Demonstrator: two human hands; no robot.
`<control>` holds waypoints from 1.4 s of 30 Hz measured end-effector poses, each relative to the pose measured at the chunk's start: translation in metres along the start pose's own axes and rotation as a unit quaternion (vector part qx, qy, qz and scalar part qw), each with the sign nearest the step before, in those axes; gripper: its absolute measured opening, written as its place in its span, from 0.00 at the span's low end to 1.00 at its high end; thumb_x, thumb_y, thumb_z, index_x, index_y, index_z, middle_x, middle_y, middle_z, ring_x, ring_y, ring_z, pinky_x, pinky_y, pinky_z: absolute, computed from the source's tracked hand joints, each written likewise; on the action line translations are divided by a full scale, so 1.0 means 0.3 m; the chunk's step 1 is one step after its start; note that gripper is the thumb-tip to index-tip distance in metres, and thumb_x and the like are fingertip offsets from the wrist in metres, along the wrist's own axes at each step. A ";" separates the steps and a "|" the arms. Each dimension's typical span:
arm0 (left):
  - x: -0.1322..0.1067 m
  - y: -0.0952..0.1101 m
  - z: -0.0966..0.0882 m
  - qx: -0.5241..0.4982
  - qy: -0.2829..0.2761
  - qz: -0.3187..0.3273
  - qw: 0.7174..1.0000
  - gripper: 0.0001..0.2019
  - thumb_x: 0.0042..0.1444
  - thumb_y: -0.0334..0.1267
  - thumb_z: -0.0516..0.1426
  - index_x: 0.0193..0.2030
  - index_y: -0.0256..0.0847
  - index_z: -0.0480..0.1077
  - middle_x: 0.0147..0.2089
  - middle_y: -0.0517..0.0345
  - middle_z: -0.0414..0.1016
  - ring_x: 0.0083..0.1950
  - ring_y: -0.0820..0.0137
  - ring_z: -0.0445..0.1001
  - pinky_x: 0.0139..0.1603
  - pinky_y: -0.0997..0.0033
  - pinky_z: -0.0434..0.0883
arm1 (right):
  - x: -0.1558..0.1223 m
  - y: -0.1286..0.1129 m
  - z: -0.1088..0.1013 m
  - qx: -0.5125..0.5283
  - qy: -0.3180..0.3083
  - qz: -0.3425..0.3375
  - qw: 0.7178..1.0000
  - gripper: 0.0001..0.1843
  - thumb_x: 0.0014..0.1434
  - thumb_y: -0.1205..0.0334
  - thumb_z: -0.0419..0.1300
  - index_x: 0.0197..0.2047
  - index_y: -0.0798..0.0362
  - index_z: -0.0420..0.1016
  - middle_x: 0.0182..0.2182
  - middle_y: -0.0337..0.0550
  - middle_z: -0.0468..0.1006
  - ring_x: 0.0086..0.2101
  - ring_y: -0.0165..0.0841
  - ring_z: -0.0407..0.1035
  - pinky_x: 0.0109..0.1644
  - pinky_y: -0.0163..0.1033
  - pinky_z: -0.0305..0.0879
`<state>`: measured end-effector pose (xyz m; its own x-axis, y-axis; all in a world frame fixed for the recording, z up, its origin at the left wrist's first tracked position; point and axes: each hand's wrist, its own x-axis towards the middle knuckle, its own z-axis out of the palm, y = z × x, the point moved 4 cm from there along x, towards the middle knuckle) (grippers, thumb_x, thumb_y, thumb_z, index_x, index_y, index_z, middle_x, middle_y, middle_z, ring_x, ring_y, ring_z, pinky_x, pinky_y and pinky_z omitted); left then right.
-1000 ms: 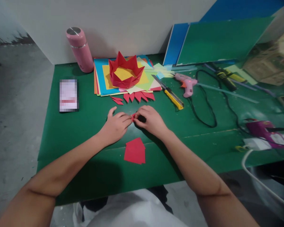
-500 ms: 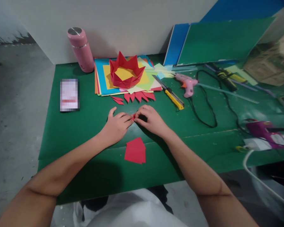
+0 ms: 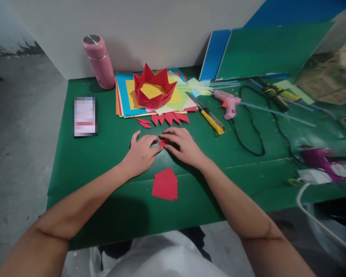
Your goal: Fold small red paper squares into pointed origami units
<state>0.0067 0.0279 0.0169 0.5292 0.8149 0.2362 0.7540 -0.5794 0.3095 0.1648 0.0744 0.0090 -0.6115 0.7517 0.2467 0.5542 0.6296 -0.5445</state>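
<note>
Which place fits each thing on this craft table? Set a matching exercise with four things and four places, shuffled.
Things:
1 pink bottle
2 red paper crown
3 red paper squares
4 small red folded piece

Places:
A on the coloured sheets
B between the left hand and the right hand
C back left of the table
D lying flat, nearer the person than both hands

Pairs: 1-C, 2-A, 3-D, 4-B
</note>
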 end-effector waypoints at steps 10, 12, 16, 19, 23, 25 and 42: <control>0.004 -0.007 0.009 -0.003 0.012 0.016 1.000 0.13 0.60 0.30 0.50 0.44 0.43 0.74 0.44 0.53 0.75 0.50 0.62 0.70 0.63 0.45 0.52 | 0.003 -0.002 -0.002 -0.011 -0.007 0.015 1.000 0.10 0.59 0.62 0.60 0.44 0.50 0.75 0.36 0.46 0.73 0.39 0.40 0.66 0.45 0.46 0.60; 0.007 -0.008 0.007 -0.018 0.007 0.008 1.000 0.12 0.61 0.31 0.50 0.44 0.43 0.73 0.45 0.53 0.75 0.50 0.63 0.70 0.63 0.46 0.52 | 0.005 -0.003 0.000 0.008 -0.006 0.012 1.000 0.05 0.57 0.64 0.61 0.39 0.51 0.76 0.32 0.44 0.73 0.37 0.38 0.66 0.44 0.45 0.60; 0.014 -0.016 0.004 -0.079 0.001 -0.017 0.997 0.08 0.62 0.34 0.52 0.41 0.42 0.72 0.46 0.54 0.76 0.50 0.64 0.71 0.61 0.48 0.54 | 0.006 -0.013 0.002 0.072 0.003 0.035 0.997 0.01 0.56 0.65 0.62 0.32 0.50 0.75 0.27 0.40 0.75 0.33 0.34 0.67 0.41 0.43 0.61; 0.017 -0.036 0.002 -0.192 0.045 -0.079 0.977 0.04 0.59 0.38 0.56 0.39 0.40 0.68 0.40 0.56 0.76 0.43 0.67 0.72 0.52 0.58 0.64 | 0.000 -0.015 0.003 0.187 0.043 0.108 0.976 0.03 0.56 0.61 0.61 0.32 0.51 0.74 0.29 0.40 0.76 0.31 0.32 0.68 0.38 0.40 0.63; 0.019 -0.058 0.024 -0.396 0.090 -0.169 0.898 0.11 0.54 0.41 0.59 0.40 0.40 0.64 0.34 0.59 0.73 0.32 0.74 0.71 0.33 0.73 0.69 | -0.010 -0.019 0.026 0.362 0.070 0.193 0.909 0.12 0.53 0.51 0.64 0.33 0.51 0.71 0.28 0.38 0.76 0.28 0.30 0.69 0.34 0.37 0.67; 0.022 -0.058 0.039 -0.456 0.081 -0.189 0.866 0.11 0.54 0.42 0.59 0.39 0.39 0.65 0.32 0.60 0.73 0.29 0.75 0.70 0.29 0.75 0.67 | -0.011 -0.023 0.036 0.410 0.075 0.207 0.885 0.15 0.51 0.48 0.66 0.33 0.50 0.70 0.27 0.37 0.76 0.28 0.29 0.70 0.35 0.38 0.68; 0.027 -0.070 0.058 -0.587 0.056 -0.244 0.770 0.10 0.51 0.41 0.61 0.32 0.37 0.67 0.27 0.59 0.75 0.26 0.76 0.73 0.28 0.75 0.71 | -0.012 -0.049 0.056 0.450 0.037 0.204 0.869 0.13 0.52 0.53 0.66 0.31 0.50 0.67 0.25 0.37 0.78 0.28 0.30 0.75 0.35 0.37 0.69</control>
<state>0.0017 0.0469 -0.0037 0.2073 0.9715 -0.1151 -0.0533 0.1287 0.9902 0.1492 0.0591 0.0027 -0.4117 0.9077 -0.0806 0.0302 -0.0748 -0.9967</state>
